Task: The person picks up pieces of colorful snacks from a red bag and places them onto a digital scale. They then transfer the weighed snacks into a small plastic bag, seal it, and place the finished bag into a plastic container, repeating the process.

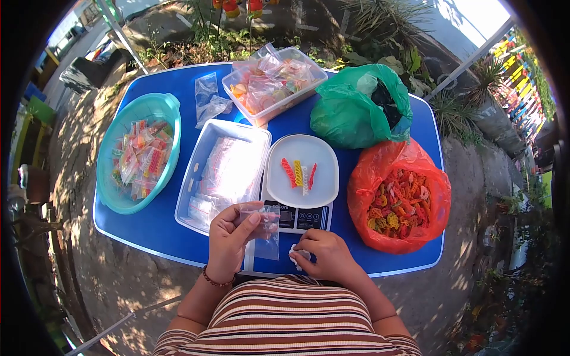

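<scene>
My left hand pinches a small clear plastic bag between thumb and fingers, held upright in front of the scale. Near the table's front edge, my right hand has its fingers closed on a crumpled white tissue-like piece. Just beyond both hands stands a digital kitchen scale, with a white tray on top. Red, yellow and white ridged snack pieces lie on that tray. Left of the scale, a white plastic box holds a pile of flat clear bags.
A turquoise basin with several filled packets sits at the left. Behind are a clear tub of packets and loose plastic bags. At the right, a green plastic bag stands behind a red bag of colourful snacks.
</scene>
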`<state>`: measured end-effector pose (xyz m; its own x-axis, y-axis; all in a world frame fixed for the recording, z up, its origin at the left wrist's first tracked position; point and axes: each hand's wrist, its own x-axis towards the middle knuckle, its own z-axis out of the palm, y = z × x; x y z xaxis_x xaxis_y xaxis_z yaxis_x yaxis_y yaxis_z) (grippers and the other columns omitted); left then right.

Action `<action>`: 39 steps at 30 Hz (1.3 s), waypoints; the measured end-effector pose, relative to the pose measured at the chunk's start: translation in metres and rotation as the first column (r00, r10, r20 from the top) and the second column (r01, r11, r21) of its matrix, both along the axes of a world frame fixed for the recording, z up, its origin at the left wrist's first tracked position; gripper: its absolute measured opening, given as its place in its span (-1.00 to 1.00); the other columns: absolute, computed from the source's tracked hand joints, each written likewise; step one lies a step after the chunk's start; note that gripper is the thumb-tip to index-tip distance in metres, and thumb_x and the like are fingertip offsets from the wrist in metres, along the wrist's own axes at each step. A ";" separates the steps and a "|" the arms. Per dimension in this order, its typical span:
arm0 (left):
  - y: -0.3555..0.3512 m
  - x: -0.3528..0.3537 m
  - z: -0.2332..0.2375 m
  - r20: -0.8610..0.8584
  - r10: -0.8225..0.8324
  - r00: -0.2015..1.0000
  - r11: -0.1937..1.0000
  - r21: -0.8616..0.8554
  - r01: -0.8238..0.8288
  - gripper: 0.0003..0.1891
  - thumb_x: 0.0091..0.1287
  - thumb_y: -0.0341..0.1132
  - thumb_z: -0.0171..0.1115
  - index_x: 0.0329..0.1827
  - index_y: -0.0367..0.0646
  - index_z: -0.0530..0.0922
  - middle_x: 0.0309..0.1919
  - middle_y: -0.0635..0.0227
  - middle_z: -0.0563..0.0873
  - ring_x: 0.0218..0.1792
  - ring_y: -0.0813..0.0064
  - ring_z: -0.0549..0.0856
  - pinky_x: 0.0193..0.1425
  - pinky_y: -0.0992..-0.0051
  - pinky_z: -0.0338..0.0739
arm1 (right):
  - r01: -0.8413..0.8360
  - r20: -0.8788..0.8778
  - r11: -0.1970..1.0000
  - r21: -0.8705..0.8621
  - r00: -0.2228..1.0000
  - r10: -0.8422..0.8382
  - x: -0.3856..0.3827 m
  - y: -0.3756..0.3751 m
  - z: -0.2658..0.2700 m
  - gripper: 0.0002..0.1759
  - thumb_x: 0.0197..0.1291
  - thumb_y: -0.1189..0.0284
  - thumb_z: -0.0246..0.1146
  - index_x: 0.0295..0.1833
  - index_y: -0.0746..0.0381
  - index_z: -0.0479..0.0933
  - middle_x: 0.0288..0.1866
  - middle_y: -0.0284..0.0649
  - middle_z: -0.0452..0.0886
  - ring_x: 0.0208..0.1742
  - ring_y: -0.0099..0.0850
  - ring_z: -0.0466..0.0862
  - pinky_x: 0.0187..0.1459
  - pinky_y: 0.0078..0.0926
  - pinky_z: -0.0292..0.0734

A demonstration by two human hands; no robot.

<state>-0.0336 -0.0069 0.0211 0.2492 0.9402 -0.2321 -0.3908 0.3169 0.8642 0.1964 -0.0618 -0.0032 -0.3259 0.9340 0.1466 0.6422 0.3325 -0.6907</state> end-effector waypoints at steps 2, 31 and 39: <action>0.001 0.002 0.003 -0.020 -0.005 1.000 1.000 -0.022 0.004 -0.72 0.56 -0.34 0.27 0.17 -0.38 0.63 -0.13 0.04 0.84 -0.18 0.33 0.88 -0.10 0.38 0.83 | 0.063 -0.055 0.998 0.013 0.997 -0.062 0.003 0.017 0.007 -0.85 0.17 0.38 0.47 -0.28 0.24 0.71 -0.34 -0.22 0.63 -0.30 -0.21 0.70 -0.25 -0.30 0.62; 0.023 0.018 0.005 -0.528 -0.211 0.823 0.829 0.350 0.437 -0.76 0.28 -0.40 0.57 -0.07 -0.35 0.80 -0.28 0.22 0.88 -0.29 0.59 0.86 -0.15 0.63 0.74 | -0.244 -0.805 0.903 -0.353 0.572 -0.160 0.048 0.043 0.031 -0.91 0.27 0.71 0.27 -0.13 0.42 0.64 -0.21 -0.27 0.70 -0.19 -0.64 0.65 -0.12 -0.63 0.55; 0.011 0.026 -0.014 -0.280 -0.371 0.885 0.880 0.199 0.432 -0.74 0.33 -0.40 0.53 0.01 -0.36 0.79 -0.25 0.27 0.88 -0.27 0.69 0.79 -0.17 0.67 0.69 | -0.248 -0.669 0.885 -0.395 0.738 -0.092 0.047 0.051 0.038 -0.92 0.27 0.70 0.29 -0.15 0.40 0.65 -0.21 -0.28 0.70 -0.18 -0.63 0.66 -0.13 -0.63 0.56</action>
